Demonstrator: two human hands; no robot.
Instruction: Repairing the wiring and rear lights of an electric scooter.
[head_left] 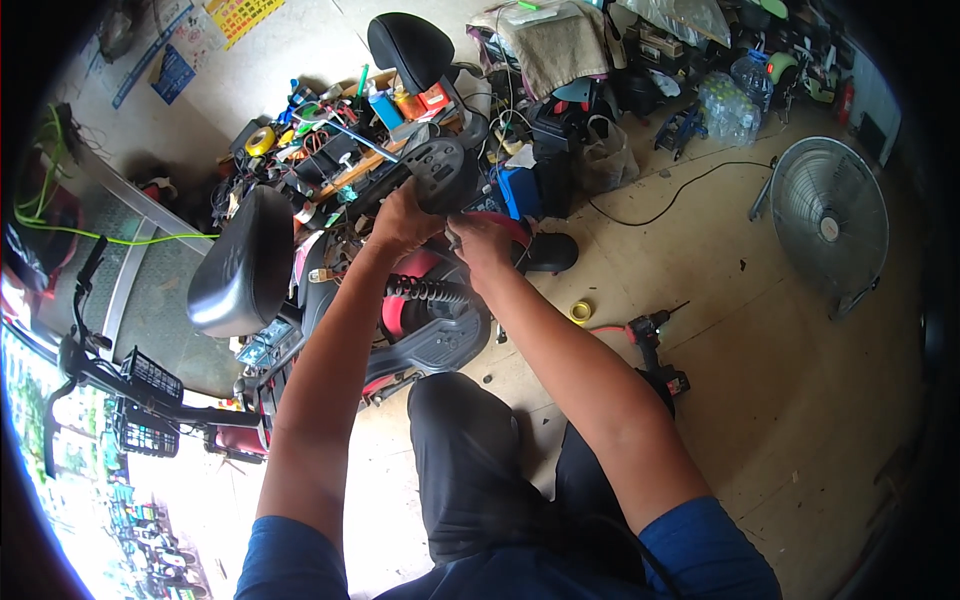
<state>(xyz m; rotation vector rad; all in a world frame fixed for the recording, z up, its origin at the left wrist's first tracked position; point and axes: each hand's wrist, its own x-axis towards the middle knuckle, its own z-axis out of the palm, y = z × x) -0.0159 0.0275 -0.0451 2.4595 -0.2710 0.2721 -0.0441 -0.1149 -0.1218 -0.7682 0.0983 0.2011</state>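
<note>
An electric scooter stands in front of me, with a black saddle, a coil-spring shock absorber and a grey-black footrest panel. Close together over its rear end are both my hands. My left hand lies against the near edge of a black ribbed plastic part, its fingers bent inward. Just right of it, my right hand is closed beside the red bodywork. Whatever sits between the fingers of either hand is too small or hidden. Above the plastic part rises a black padded backrest.
A cordless drill and a yellow tape roll lie on the floor at right. Farther right stands a round metal fan, its cable crossing the floor. Cluttered tools fill the back. Another bike's handlebar is at left.
</note>
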